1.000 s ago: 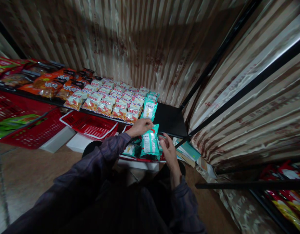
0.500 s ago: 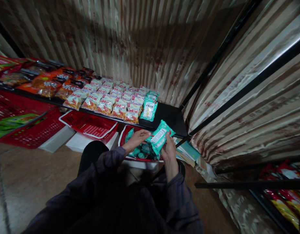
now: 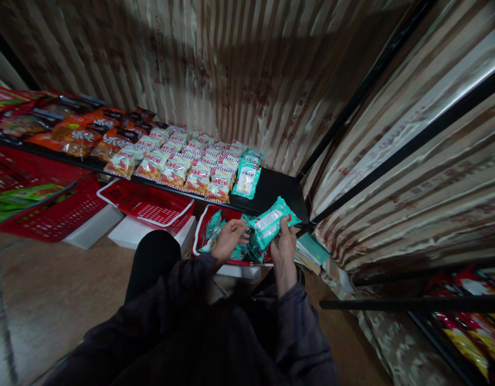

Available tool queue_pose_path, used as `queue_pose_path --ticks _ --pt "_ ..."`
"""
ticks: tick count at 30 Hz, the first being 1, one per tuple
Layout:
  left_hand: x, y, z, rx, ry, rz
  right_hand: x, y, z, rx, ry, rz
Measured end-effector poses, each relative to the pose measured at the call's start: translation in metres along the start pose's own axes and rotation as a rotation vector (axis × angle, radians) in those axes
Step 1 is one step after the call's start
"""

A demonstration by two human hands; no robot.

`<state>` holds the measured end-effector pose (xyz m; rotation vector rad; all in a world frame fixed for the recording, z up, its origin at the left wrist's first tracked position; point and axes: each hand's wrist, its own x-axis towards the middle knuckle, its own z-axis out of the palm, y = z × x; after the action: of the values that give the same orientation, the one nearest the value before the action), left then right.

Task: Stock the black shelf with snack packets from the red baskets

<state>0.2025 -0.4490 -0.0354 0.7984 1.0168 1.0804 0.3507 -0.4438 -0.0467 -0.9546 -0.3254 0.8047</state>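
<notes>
My right hand (image 3: 284, 252) grips a teal snack bag (image 3: 270, 224) by its right side, with the printed back panel facing up. Just left of it, my left hand (image 3: 230, 241) hovers over a red basket (image 3: 198, 230) with a white rim; its fingers are loosely bent and apart, and I see nothing held in them. More teal bags (image 3: 213, 224) lie inside this basket, partly hidden by my hands. Above, on the black shelf (image 3: 277, 188), teal packs (image 3: 246, 179) stand in a short row beside rows of white-and-orange snack bags (image 3: 198, 179).
Orange snack bags (image 3: 80, 140) fill the shelf's left part. Beneath it are another red basket (image 3: 150, 206) and a larger one (image 3: 42, 222) with green packs. Black metal bars (image 3: 352, 198) slant across the right, before a striped curtain (image 3: 247, 69). Flat cartons (image 3: 314, 249) lie by the shelf's end.
My right hand has moved slightly right with the teal bag. My left hand has drawn away from the bag, and its fingers have bent more over the basket.
</notes>
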Motion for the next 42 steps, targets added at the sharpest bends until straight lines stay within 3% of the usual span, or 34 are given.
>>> queue_pose_path --ticks 4,7,11,18,25,29,33,36,42 --pt "-0.003 -0.005 0.008 -0.057 0.035 -0.069 -0.003 0.004 0.000 0.009 0.018 0.074" --pt "-0.005 -0.007 0.012 -0.140 0.021 -0.042 -0.004 0.007 0.000 0.026 -0.006 0.096" --pt "-0.007 -0.009 0.012 -0.154 -0.061 -0.061 -0.005 0.005 0.002 0.012 -0.045 0.106" --pt "-0.005 -0.015 0.009 -0.136 -0.031 -0.082 -0.007 0.005 0.003 0.008 -0.108 0.180" --pt "-0.013 -0.010 0.007 -0.268 -0.162 -0.077 -0.006 0.011 0.002 -0.061 -0.173 0.130" --pt "-0.011 -0.018 0.011 -0.005 -0.058 0.056 -0.002 0.018 -0.005 -0.289 -0.140 0.032" --pt "-0.008 -0.027 0.011 0.227 -0.023 0.278 0.002 0.019 -0.009 -0.588 -0.022 -0.228" --pt "-0.008 -0.033 0.010 0.381 0.002 0.416 0.000 0.016 -0.009 -0.689 -0.041 -0.350" --pt "-0.011 -0.037 0.008 0.724 0.036 0.610 -0.006 0.017 -0.008 -0.639 -0.204 -0.281"
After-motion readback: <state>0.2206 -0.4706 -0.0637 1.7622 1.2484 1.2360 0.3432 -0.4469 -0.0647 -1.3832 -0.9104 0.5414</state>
